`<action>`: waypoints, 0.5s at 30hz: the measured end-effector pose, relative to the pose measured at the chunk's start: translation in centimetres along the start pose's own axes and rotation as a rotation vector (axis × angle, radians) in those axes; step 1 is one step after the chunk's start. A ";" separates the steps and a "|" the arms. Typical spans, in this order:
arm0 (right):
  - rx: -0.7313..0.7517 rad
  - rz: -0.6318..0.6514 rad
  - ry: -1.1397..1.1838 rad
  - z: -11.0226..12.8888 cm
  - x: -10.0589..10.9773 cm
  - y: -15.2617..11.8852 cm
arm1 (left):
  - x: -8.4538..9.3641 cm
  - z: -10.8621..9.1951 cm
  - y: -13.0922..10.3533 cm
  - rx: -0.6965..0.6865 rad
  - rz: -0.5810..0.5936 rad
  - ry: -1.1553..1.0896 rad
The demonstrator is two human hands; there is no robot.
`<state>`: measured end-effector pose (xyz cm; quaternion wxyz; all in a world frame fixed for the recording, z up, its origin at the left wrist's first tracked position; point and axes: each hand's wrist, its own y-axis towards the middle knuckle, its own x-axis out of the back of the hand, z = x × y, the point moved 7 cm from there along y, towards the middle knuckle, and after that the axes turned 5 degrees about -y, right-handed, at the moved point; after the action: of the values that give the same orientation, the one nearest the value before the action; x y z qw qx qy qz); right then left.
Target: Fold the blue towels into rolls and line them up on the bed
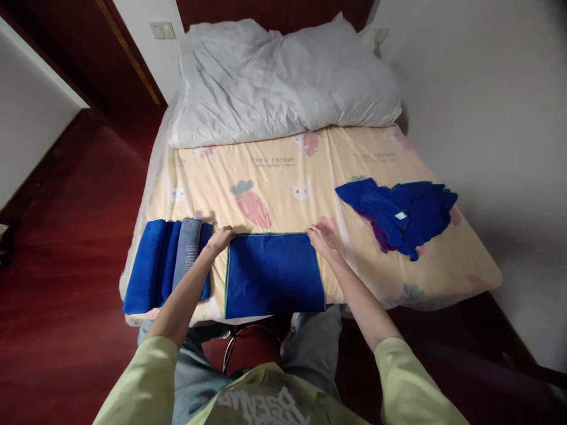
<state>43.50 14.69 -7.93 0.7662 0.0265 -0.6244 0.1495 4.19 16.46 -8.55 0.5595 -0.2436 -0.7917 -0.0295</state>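
A blue towel point(274, 274) with green edging lies flat at the front edge of the bed, directly before me. My left hand point(221, 238) pinches its far left corner. At the far right corner, my right hand point(318, 238) has its fingers closed on the same towel. Left of it, beside my left forearm, sit several folded towels: blue ones point(142, 265) and a grey-blue one point(188, 248) with lettering. To the right lies a crumpled heap of blue towels point(416, 212), with a white tag and a bit of purple cloth showing under it.
The bed point(283, 183) has a pale yellow sheet printed with carrots and rabbits. A bunched white quilt point(283, 82) fills its head end. A white wall point(496, 147) runs along the right, and dark red flooring point(80, 236) along the left.
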 end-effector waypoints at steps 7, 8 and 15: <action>-0.046 -0.013 0.000 -1.6 -0.9 0.2 | 0.6 -0.2 -0.2 0.029 0.017 0.114; -0.051 -0.018 0.000 -1.7 -0.9 0.3 | 0.6 -0.2 -0.2 0.031 0.019 0.130; -0.114 -0.057 -0.031 -1.9 -0.5 0.5 | 0.8 -0.2 -0.2 0.058 0.035 0.157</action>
<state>45.05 15.54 -8.91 0.7605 0.0029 -0.6428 0.0915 4.10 16.53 -7.68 0.6271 -0.2379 -0.7415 -0.0158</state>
